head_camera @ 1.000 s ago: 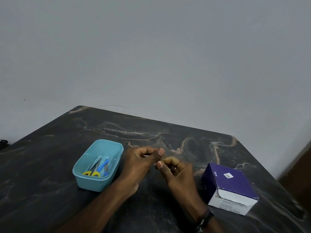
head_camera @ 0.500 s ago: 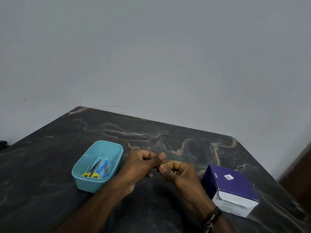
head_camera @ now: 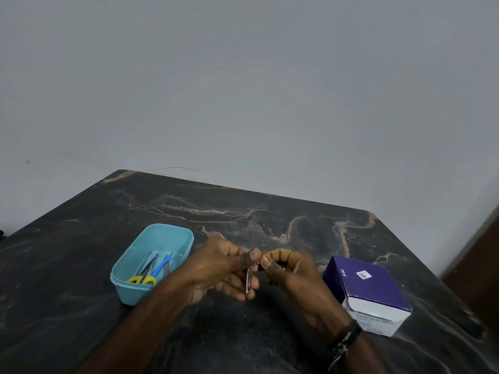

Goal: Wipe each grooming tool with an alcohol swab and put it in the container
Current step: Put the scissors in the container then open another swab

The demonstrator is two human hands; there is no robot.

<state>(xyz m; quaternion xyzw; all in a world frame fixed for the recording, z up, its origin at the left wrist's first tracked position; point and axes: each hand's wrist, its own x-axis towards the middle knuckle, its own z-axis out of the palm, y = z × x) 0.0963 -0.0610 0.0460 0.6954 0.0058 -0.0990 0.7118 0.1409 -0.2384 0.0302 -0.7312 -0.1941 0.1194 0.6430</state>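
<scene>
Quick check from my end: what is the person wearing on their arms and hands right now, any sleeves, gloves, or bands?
No gloves or sleeves show: both forearms are bare to the frame's lower edge. The right hand has a dark, black-looking wristband that seems made of several strands, and what may be a ring on one finger, too small to confirm. The left hand and its wrist show nothing worn.

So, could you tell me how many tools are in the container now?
3: scissors, a blue tool and a grey one in the container; more may be hidden.
</scene>
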